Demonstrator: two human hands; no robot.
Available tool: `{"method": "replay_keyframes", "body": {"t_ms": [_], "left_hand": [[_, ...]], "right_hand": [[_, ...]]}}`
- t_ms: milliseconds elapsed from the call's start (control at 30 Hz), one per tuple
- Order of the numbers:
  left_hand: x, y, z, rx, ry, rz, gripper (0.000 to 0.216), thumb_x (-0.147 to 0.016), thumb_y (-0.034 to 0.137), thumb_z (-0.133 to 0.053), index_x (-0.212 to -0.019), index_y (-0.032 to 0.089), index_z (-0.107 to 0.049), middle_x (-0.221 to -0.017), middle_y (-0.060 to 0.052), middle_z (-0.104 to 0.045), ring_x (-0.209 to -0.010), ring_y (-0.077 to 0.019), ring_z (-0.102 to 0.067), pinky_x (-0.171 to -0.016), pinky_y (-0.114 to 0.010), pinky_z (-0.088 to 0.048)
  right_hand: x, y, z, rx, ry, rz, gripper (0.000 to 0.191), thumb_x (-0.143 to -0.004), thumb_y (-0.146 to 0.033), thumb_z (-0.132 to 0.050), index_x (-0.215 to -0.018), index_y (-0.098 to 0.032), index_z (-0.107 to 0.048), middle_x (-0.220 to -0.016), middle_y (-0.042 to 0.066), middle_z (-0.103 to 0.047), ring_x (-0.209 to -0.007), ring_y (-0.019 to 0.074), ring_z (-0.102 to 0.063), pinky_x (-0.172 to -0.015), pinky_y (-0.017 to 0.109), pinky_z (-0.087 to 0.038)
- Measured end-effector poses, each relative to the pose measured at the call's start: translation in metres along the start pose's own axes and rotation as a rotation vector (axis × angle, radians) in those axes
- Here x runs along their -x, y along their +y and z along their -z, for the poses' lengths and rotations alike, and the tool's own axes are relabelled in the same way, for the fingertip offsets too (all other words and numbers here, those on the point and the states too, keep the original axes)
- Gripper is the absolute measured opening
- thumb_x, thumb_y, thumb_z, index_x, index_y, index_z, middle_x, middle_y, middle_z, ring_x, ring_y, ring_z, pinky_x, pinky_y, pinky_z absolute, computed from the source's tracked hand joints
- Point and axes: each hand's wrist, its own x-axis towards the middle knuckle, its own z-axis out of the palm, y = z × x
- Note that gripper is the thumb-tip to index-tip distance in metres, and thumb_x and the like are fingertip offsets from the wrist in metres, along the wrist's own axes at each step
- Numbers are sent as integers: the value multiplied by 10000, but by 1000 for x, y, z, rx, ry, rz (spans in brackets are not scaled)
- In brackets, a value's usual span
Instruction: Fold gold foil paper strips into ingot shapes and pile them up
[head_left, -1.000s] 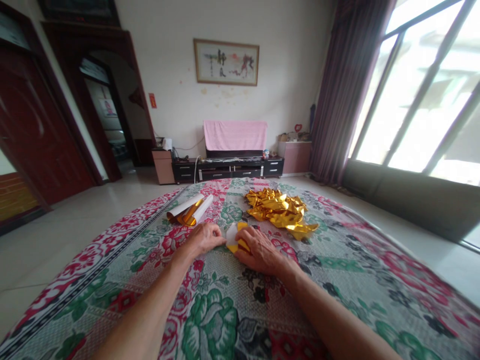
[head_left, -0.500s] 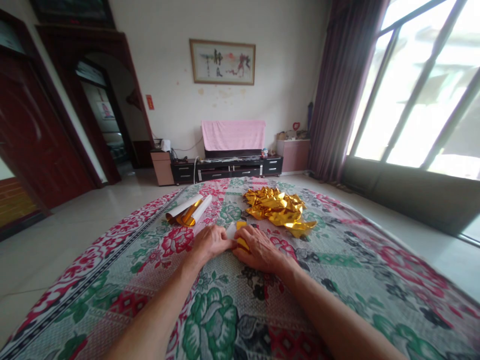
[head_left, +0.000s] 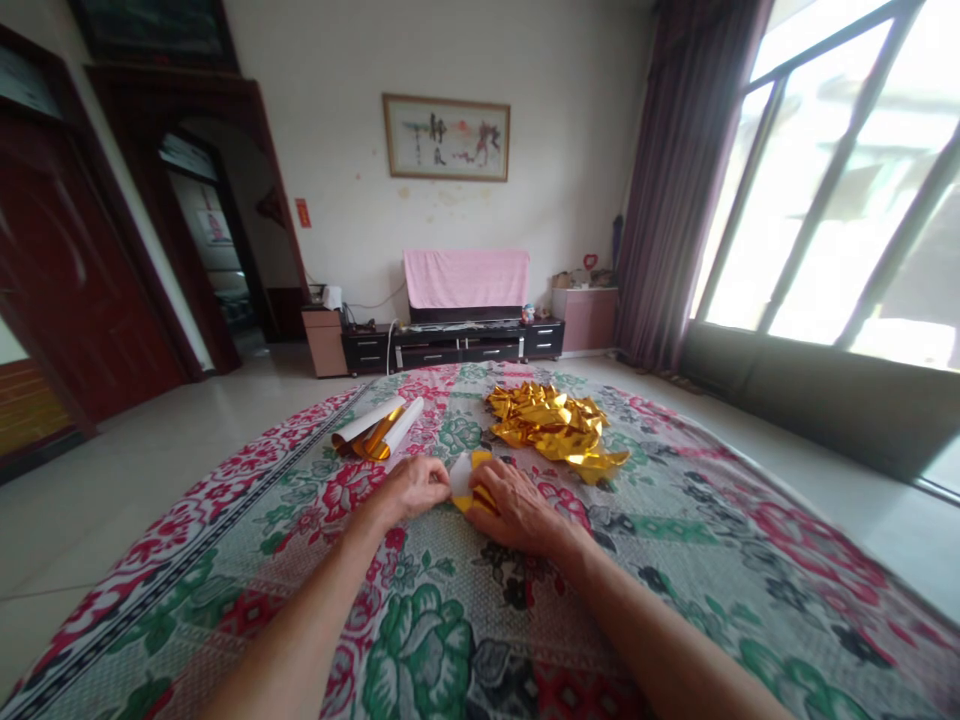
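A small folded piece of gold foil paper [head_left: 462,478], white on its back, lies on the flowered cloth between my hands. My left hand [head_left: 412,487] is closed in a pinch at the paper's left edge. Over its right part rests my right hand [head_left: 516,506], fingers curled and pressing it against the cloth, so much of the sheet is hidden. Just beyond my right hand sits a heap of folded gold foil pieces [head_left: 551,420]. Rolled gold foil sheets [head_left: 382,432] with white backs lie ahead of my left hand.
The floral cloth [head_left: 420,650] covers the round-edged surface under my arms. Beyond it stand a low black cabinet [head_left: 431,350] and a pink cloth [head_left: 466,278] draped over something. A curtain [head_left: 645,230] hangs beside the window on the right.
My left hand has shifted slightly left, away from my right hand, and more of the paper's white back shows between them. My right hand stays on the paper. The view has tilted up slightly.
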Motion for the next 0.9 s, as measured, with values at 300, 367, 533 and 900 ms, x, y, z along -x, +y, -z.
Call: {"method": "replay_keyframes", "body": {"t_ms": [300, 367, 533, 900], "left_hand": [[5, 14, 6, -35, -16, -52, 306, -636, 426, -556, -771, 191, -699, -614, -1, -624, -583, -130, -537, -494, -203, -328], [7, 18, 6, -69, -30, -65, 322, -608, 446, -590, -776, 195, -700, -632, -5, -635, -599, -137, -547, -502, -205, -330], [10, 23, 3, -98, -36, -136, 281, -615, 395, -597, -795, 200, -690, -691, -12, -659, -646, -148, -577, -527, -208, -343], [6, 23, 0, -116, -4, -239, 256, -630, 276, -581, -851, 200, -683, -796, -19, -653, -698, -142, -582, -617, -208, -405]], "right_hand": [[-5, -8, -4, -7, 34, -52, 87, -819, -263, -501, -837, -180, -520, -836, 31, -525, -757, 134, -490, -705, 250, -371], [-8, -5, -3, -43, 44, -64, 98, -845, -183, -428, -840, -177, -525, -834, 34, -535, -765, 128, -504, -718, 242, -381], [-14, 8, 0, -42, 155, -99, 203, -797, -124, -443, -978, -163, -528, -1031, 91, -541, -952, 165, -506, -846, 278, -391], [-10, 19, -5, 77, 46, -212, 286, -767, -232, -510, -1047, -181, -536, -1045, 85, -569, -953, 184, -521, -850, 294, -382]]}}
